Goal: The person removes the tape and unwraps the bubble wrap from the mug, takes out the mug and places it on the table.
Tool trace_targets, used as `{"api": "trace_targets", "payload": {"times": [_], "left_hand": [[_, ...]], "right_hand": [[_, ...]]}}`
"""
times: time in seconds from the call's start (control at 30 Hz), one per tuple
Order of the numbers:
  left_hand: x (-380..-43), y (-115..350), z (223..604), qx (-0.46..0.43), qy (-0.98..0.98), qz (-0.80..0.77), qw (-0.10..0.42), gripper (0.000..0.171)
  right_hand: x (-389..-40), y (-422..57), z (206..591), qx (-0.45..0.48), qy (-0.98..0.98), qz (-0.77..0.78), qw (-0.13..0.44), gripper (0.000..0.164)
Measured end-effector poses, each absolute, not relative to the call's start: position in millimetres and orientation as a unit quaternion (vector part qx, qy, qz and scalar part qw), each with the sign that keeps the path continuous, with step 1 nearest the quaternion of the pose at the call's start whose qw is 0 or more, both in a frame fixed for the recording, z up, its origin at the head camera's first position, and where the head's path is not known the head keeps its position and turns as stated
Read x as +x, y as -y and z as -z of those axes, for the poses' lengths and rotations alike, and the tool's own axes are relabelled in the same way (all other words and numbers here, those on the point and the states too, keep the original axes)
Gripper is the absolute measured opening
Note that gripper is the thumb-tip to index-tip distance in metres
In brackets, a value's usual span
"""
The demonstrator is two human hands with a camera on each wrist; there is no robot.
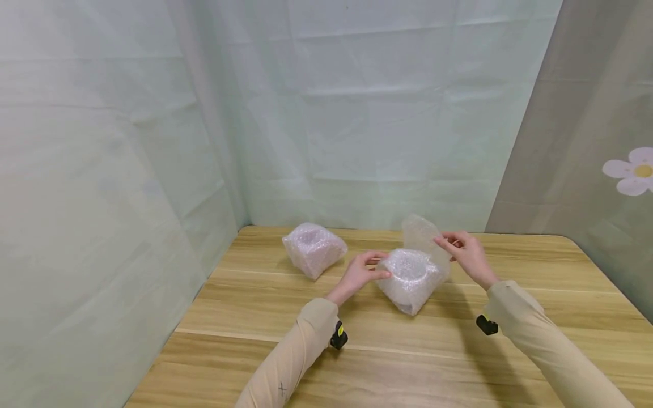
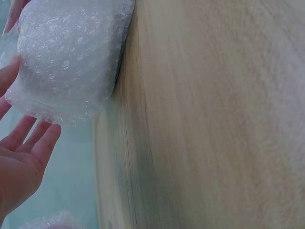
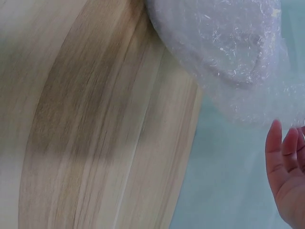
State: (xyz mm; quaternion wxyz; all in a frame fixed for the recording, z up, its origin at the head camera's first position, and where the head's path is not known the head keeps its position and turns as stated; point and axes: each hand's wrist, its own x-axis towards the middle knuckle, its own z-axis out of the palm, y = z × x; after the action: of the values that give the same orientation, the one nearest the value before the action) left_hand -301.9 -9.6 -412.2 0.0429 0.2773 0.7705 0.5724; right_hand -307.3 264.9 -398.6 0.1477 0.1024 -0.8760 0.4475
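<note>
Towards far edge of surface [image 1: 541, 269], bubble-wrapped bundle [image 1: 410, 286] touched by spread left hand [image 1: 362, 271], its loose flap [image 1: 420, 232] pinched by right hand [image 1: 466, 255]; bundle could be tipped or dragged if flap were tugged hard.

I reference positions to the wood-grain surface [image 1: 393, 360]. On it, toward the far left corner, I observe a pinkish bubble-wrapped bundle [image 1: 313, 248]. Behind the surface I see a creased pale-green sheet [image 1: 367, 124]; left of the surface, a whitish drape [image 1: 92, 198]; right, a grey-brown panel [image 1: 566, 141] bearing a white flower [image 1: 634, 171].
</note>
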Motion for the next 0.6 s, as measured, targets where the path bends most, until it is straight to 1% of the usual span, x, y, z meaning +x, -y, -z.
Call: {"api": "trace_targets", "payload": {"times": [0.13,0.23,0.6], "left_hand": [[-302.7,9.2,413.0,0.277,-0.769,-0.575,0.042,0.041],[-303.2,9.1,413.4,0.277,-0.769,-0.574,0.041,0.041],[-303.6,8.9,413.7,0.285,-0.768,-0.573,0.035,0.039]], "right_hand": [[-306.5,-266.6,399.6,0.087,0.868,-0.466,0.150,0.052],[-304.1,-267.9,400.1,0.081,0.862,-0.477,0.152,0.051],[-302.2,-273.7,405.6,0.092,0.861,-0.467,0.178,0.033]]}}
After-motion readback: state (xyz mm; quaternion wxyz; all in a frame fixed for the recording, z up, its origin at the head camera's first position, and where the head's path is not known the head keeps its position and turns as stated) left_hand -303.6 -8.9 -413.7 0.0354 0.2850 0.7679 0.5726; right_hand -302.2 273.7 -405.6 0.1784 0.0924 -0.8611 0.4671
